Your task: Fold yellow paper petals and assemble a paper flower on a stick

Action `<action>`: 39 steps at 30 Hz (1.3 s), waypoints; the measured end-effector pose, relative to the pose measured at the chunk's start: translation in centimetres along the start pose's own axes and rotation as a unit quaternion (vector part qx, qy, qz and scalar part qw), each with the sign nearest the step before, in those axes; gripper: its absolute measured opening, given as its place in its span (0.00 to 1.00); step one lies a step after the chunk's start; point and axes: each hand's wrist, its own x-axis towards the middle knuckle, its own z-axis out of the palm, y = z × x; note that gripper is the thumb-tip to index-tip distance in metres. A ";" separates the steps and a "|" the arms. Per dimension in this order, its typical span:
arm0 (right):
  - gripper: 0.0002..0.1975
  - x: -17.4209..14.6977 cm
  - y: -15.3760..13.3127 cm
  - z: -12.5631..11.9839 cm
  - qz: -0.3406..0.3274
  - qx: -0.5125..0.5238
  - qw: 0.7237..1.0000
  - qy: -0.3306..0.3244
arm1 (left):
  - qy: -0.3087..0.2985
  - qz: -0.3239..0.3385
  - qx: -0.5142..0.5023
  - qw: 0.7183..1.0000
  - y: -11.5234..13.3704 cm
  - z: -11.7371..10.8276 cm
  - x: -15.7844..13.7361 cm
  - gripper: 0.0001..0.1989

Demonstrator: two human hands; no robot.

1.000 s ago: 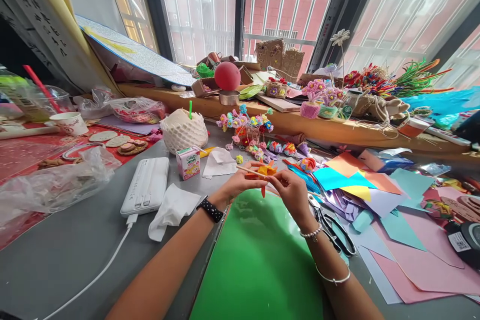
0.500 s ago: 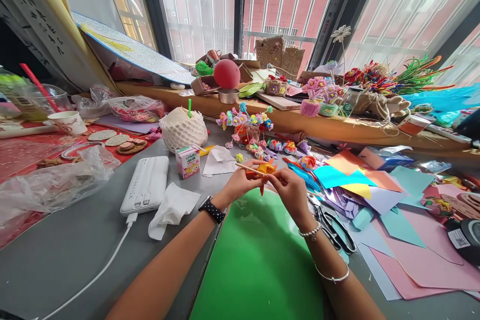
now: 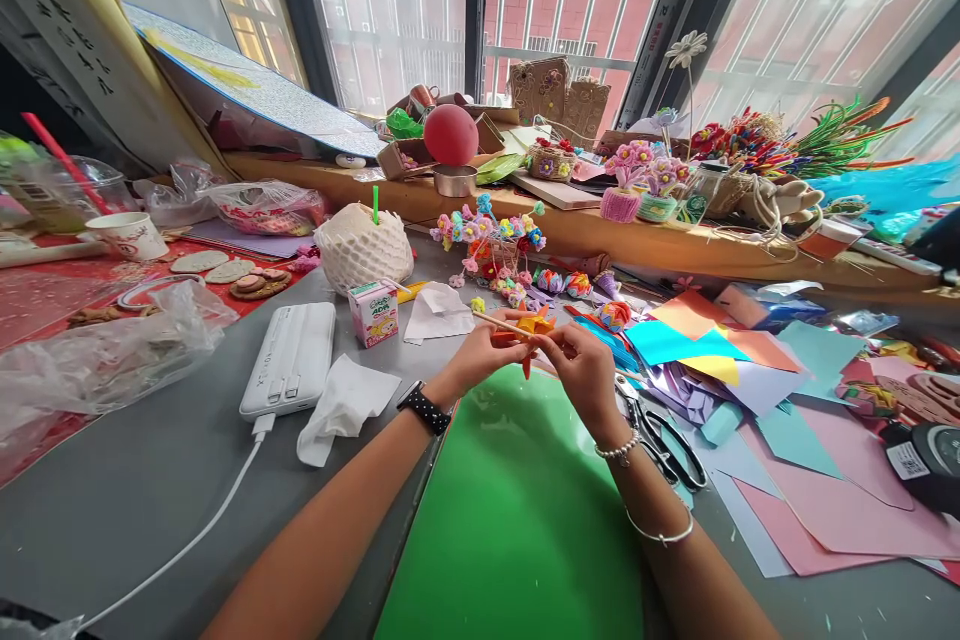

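Above the far end of a green board [image 3: 517, 510], both hands meet around an orange folded-paper flower [image 3: 537, 322] with pointed petals. My left hand [image 3: 484, 356] is closed on the flower from its left side. Between the thumb and fingers of my right hand [image 3: 581, 365] is a thin wooden stick [image 3: 501, 322], which crosses in front of the flower and points left. The stick's right end is hidden by the fingers. To the right of my right wrist lie black-handled scissors [image 3: 667, 445].
Coloured paper sheets [image 3: 840, 490] spread over the right side. A white power bank [image 3: 289, 360] with a cable, a tissue [image 3: 349, 405], a small drink carton [image 3: 374, 313] and a wrapped coconut [image 3: 364, 248] stand left. Pompom flowers [image 3: 487, 235] sit behind the hands, before the crowded sill.
The hands stay together at nearly the same place. The flower has turned slightly and shows more of its petals beside the stick. The camera view has shifted a little.
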 end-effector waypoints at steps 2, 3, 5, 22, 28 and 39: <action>0.16 -0.1 -0.1 0.0 -0.002 -0.004 1.000 0.007 | 0.004 0.003 0.002 1.000 0.0 0.1 0.0 0.23; 0.15 -0.1 -0.2 0.1 -0.003 -0.005 1.000 0.009 | 0.005 0.006 0.002 1.000 0.0 0.1 0.0 0.23; 0.15 -0.1 -0.3 0.1 -0.007 -0.006 1.000 0.014 | 0.008 0.011 0.003 1.000 -0.1 0.0 -0.1 0.22; 0.14 0.0 -0.6 0.0 -0.015 -0.027 1.000 0.000 | -0.027 0.044 0.010 0.999 0.0 -0.4 0.1 0.23; 0.13 0.0 -0.5 0.0 -0.028 -0.042 0.999 0.005 | -0.021 0.046 0.007 0.999 -0.2 -0.5 0.1 0.22; 0.14 0.1 -0.1 0.0 -0.055 -0.080 0.993 0.072 | -0.012 0.026 -0.035 0.999 -0.1 -0.4 0.1 0.24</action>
